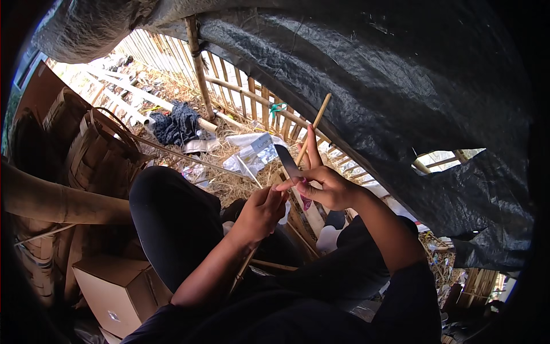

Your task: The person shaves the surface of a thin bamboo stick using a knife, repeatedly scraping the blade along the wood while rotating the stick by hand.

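My right hand is closed around a knife, its dark blade pointing up and away and a bit of pinkish handle showing below the fingers. One or two of its fingers stretch upward beside a slim bamboo stick. Just to the left, my left hand is closed with fingertips close to the knife. A stick length emerges beneath that hand, roughly in line with the upper part; the hands hide the stretch between. Both hands are above my lap, between my bent knees.
Woven baskets and a cardboard box stand at left, near a thick bamboo pole. Black plastic sheeting hangs over the right. Beyond are a slatted bamboo fence, dark crumpled cloth and plastic litter on straw.
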`<state>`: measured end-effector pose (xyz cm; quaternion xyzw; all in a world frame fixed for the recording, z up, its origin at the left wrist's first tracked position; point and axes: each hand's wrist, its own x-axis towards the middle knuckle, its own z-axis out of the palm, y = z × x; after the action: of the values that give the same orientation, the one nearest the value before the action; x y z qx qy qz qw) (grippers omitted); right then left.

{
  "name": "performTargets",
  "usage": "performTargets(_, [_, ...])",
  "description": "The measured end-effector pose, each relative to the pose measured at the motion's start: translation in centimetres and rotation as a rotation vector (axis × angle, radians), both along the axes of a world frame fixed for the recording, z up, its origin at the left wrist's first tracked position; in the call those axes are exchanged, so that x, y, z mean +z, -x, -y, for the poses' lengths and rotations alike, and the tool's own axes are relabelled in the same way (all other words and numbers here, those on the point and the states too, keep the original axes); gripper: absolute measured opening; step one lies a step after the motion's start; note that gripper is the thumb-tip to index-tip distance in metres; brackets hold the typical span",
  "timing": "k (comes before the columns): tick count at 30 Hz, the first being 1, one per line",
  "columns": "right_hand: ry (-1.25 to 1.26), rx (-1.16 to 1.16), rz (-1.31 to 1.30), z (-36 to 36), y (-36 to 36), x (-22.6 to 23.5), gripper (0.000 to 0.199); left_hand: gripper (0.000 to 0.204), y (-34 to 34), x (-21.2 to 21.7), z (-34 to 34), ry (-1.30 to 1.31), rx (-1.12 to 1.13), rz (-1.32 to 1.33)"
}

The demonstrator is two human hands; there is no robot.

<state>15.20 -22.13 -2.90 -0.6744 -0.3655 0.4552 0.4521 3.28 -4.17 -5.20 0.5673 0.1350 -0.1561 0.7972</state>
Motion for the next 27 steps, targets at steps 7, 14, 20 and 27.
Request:
performTargets(7, [-0.06, 0.178, -0.068, 1.2, -2.9, -2.5, 0.034, 0.034, -0.3, -2.9, 0.9, 0.11, 0.019, -0.033])
performTargets(14, [-0.026, 0.33, -0.18, 0.7, -4.3, -3.6, 0.032, 0.039, -0.7, -2.9, 0.8, 0.01, 0.019, -0.014])
performTargets(20, [-0.066, 0.198, -0.03, 0.2, -3.0, -1.9, 0.031, 0.044, -1.0, -2.9, 0.1, -0.161, 0.023, 0.003])
performTargets(27, [-0.477, -0.156, 0.034, 2.1, -4.9, -0.7, 0.036, 0.04, 0.6, 1.7, -0.6, -0.109, 0.025, 0.03])
